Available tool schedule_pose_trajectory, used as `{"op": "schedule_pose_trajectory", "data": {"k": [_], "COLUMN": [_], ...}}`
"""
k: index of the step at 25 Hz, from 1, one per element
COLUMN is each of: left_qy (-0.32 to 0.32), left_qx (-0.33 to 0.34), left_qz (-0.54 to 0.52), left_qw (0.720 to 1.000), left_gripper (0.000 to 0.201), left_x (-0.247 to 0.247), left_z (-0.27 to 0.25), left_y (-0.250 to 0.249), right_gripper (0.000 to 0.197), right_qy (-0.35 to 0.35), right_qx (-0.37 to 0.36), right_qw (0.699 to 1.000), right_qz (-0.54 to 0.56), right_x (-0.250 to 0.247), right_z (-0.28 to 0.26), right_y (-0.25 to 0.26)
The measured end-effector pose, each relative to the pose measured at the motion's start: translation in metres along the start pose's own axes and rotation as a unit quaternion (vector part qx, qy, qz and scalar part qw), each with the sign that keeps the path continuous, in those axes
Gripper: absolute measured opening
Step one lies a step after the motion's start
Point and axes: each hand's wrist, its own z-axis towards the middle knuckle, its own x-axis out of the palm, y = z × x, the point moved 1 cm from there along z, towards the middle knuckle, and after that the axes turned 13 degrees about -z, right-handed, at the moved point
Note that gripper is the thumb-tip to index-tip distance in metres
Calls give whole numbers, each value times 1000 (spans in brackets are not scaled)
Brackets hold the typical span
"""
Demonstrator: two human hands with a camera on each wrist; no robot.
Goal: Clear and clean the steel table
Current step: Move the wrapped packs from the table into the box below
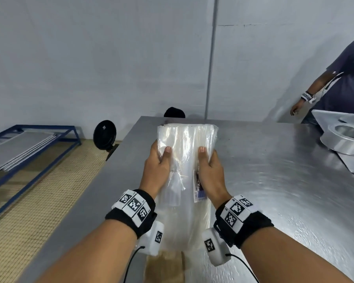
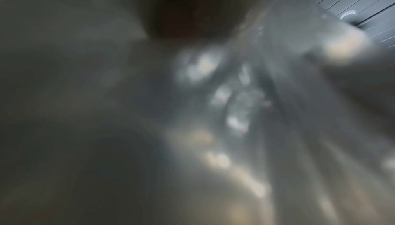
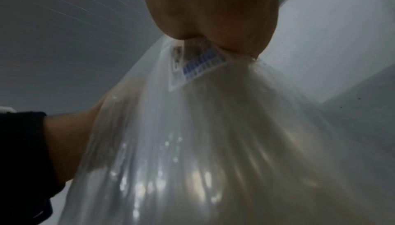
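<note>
Above the shiny steel table [image 1: 274, 180], left hand [image 1: 156, 170] and right hand [image 1: 211, 172] each grip the clear plastic bag stack [image 1: 185, 139].

1 plastic pack [image 1: 186, 152], 2 hands, 1 steel table [image 1: 274, 180], 1 round tin [image 1: 344, 142], 1 rack [image 1: 35, 144]

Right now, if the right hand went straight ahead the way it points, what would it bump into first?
Probably nothing soon: the right hand, gripping the plastic pack, points across bare steel table toward the wall; depth is unclear.

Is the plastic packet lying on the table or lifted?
Lifted: both hands, left hand and right hand, grip the plastic packet above the steel table.
</note>
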Motion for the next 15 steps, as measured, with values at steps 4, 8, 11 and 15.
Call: {"op": "schedule_pose_trajectory", "data": {"k": [4,8,11,15], "left_qy": [-23,-43,-50,-51], "left_qx": [-19,-42,-60,-78], "left_qz": [10,35,30,28], "left_qw": [1000,998,996,995], "left_gripper": [45,41,37,34], "left_x": [-5,-12,-24,-56], "left_z": [-73,-142,-180,-219], "left_y": [-14,-23,-22,-15], "right_gripper": [25,18,16,18], "right_qy": [36,57,70,78], "right_qx": [-3,21,34,53], "right_qw": [999,998,997,995], "right_qz": [-1,1,-10,-12], "right_x": [-19,-32,-32,-15], "right_z": [-61,-122,-158,-204], "right_y": [-2,-9,-12,-14]}}
